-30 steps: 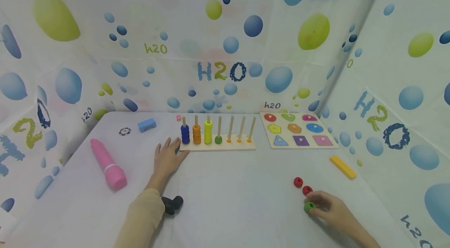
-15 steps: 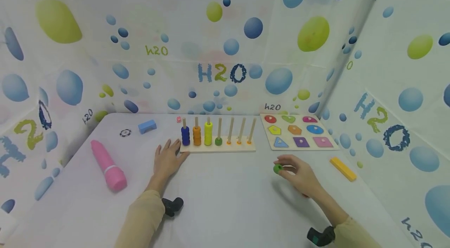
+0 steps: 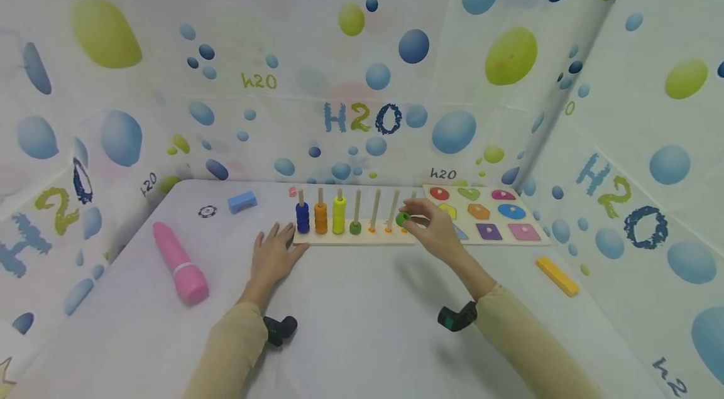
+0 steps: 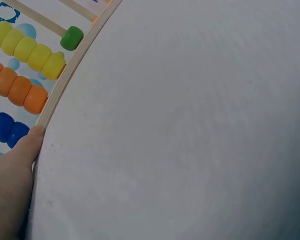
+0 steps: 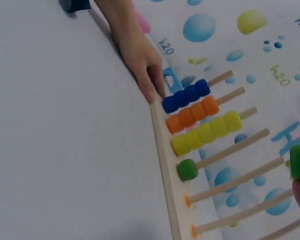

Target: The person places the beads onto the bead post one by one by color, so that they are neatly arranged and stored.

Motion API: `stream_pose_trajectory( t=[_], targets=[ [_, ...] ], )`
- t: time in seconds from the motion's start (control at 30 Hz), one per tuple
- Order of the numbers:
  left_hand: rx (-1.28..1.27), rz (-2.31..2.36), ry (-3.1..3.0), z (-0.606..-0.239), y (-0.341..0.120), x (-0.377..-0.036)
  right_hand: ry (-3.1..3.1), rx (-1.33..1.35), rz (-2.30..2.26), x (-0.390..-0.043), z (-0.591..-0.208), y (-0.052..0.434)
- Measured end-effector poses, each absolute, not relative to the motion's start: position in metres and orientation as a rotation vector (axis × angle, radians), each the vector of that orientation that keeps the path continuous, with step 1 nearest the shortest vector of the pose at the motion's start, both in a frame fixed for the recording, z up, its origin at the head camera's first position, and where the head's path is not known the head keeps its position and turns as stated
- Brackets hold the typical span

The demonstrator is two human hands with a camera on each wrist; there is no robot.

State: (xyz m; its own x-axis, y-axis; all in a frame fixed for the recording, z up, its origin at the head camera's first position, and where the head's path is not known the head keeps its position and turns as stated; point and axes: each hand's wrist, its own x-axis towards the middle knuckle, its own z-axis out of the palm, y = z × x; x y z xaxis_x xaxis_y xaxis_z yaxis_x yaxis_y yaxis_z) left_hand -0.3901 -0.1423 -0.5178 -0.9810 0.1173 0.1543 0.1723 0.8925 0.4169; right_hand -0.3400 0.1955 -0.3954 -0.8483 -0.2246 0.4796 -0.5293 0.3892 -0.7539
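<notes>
A wooden stacking board [image 3: 353,239] with a row of upright pegs stands toward the back of the table. Blue beads [image 3: 302,218], orange beads [image 3: 320,219] and yellow beads [image 3: 339,215] fill its left pegs, and one green bead [image 4: 72,38] sits low on the fourth. My left hand [image 3: 274,256] rests at the board's left end, thumb against its front edge, fingers straight. Between thumb and fingers, my right hand [image 3: 438,232] pinches another green bead [image 3: 402,218], held up by the right-hand pegs. That bead [image 5: 299,162] shows at the right edge of the right wrist view.
Behind the right hand lies a shape puzzle board [image 3: 489,232]. A yellow block [image 3: 557,276] is at the right, a blue block [image 3: 242,202] at the back left. A pink wand-shaped object [image 3: 181,264] lies at the left. A patterned cloth [image 3: 362,72] hangs behind.
My right hand has lifted the green bead from beside the red beads and carried it left and away from me to the board's pegs. The left hand has stayed at the board.
</notes>
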Motion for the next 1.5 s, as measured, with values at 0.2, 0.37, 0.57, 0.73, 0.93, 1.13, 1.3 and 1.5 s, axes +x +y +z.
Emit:
stream_pose_trajectory(
  t=[0.2, 0.37, 0.57, 0.73, 0.93, 1.13, 1.3, 1.5],
  targets=[
    [-0.217, -0.656, -2.934, -0.518, -0.141, -0.391, -2.345, 0.679, 1.37, -0.384, -0.401, 0.168],
    [-0.222, -0.662, -2.93, -0.518, -0.139, -0.389, -2.336, 0.653, 1.326, -0.399, -0.399, 0.15],
    [-0.231, -0.657, -2.925, -0.52, -0.136, -0.387, -2.328, 0.699, 1.219, -0.407, -0.401, 0.138],
    [-0.232, -0.66, -2.918, -0.52, -0.136, -0.387, -2.377, 0.72, 1.128, -0.415, -0.399, 0.13],
    [-0.231, -0.663, -2.911, -0.519, -0.137, -0.389, -2.44, 0.741, 1.064, -0.424, -0.395, 0.125],
    [-0.231, -0.658, -2.914, -0.519, -0.137, -0.391, -2.452, 0.722, 1.035, -0.423, -0.394, 0.123],
    [-0.233, -0.667, -2.906, -0.517, -0.139, -0.39, -2.37, 0.697, 1.052, -0.421, -0.396, 0.127],
    [-0.226, -0.669, -2.913, -0.518, -0.142, -0.39, -2.24, 0.697, 1.127, -0.415, -0.401, 0.146]
  ],
)
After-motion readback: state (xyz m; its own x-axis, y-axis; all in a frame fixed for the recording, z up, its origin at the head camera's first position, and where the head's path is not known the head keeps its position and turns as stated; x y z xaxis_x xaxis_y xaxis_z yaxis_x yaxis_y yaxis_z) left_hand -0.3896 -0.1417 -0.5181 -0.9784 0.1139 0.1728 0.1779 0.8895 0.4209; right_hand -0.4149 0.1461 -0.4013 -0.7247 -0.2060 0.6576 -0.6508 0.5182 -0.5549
